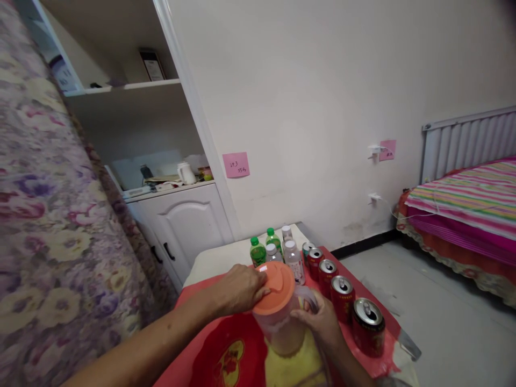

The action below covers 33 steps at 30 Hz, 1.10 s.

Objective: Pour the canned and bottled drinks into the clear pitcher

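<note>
A clear plastic pitcher (284, 337) with an orange lid (278, 293) stands near the middle of the red-covered table, on or just above it. My left hand (239, 287) is closed on the left edge of the lid, its thumb and fingers resting on the top. The fingers of my right hand (322, 320) wrap round the pitcher's handle (307, 295). Close by on the right is a row of several red drink cans (342, 301). Behind the pitcher are a clear bottle with a white cap (295, 263) and a green-capped bottle (258, 252).
A red tray-like surface with a yellow design (209, 349) lies to the left of the pitcher. A flowered curtain (60, 242) hangs at the left, beside a white cabinet (193, 220). A bed (467, 199) stands at the right. Chargers (374, 199) are plugged into the wall.
</note>
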Available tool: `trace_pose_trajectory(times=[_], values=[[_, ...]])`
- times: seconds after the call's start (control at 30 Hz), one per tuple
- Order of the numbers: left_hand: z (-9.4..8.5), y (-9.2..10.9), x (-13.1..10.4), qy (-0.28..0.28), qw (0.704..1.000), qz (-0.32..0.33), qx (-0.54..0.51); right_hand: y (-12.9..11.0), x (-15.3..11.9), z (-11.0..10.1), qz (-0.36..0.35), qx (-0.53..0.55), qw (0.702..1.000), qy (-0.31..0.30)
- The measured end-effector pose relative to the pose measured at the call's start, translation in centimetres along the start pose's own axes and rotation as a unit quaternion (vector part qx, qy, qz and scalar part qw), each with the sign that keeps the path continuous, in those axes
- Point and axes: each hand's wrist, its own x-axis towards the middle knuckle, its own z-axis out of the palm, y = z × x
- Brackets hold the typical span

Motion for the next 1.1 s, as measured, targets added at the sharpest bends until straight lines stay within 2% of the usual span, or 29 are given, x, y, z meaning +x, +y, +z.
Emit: trace_pose_trajectory(times=[0.23,0.4,0.5,0.6,0.73,0.8,0.97,1.1], values=[[-1.1,1.2,-0.2,-0.024,0.998,-0.052,-0.031,0.0,0.0,-0.1,0.004,-0.015,1.0,0.001],[-0.6,2.5,-0.1,-0.023,0.989,-0.13,-0.063,0.2,0.0,0.0,-0.002,-0.028,1.0,0.013],[-0.5,2.5,0.2,-0.025,0.981,-0.167,-0.093,0.3,-0.1,0.0,-0.002,-0.034,0.999,0.012],[-1.0,1.4,0.5,-0.031,0.977,-0.167,-0.13,0.4,-0.1,-0.1,-0.009,-0.042,0.999,0.013],[-1.9,0.5,0.6,0.012,0.976,-0.155,-0.151,0.5,-0.1,-0.1,-0.013,-0.02,1.0,0.007],[-2.0,1.1,0.5,0.026,0.978,-0.136,-0.155,0.4,-0.2,0.0,-0.011,-0.008,1.0,0.01],[-1.3,3.6,0.8,0.015,0.986,-0.101,-0.134,0.1,-0.3,0.1,-0.01,0.004,1.0,0.01],[-0.6,3.8,1.4,0.01,0.987,-0.108,-0.117,0.3,-0.2,0.0,-0.013,-0.014,1.0,0.008]])
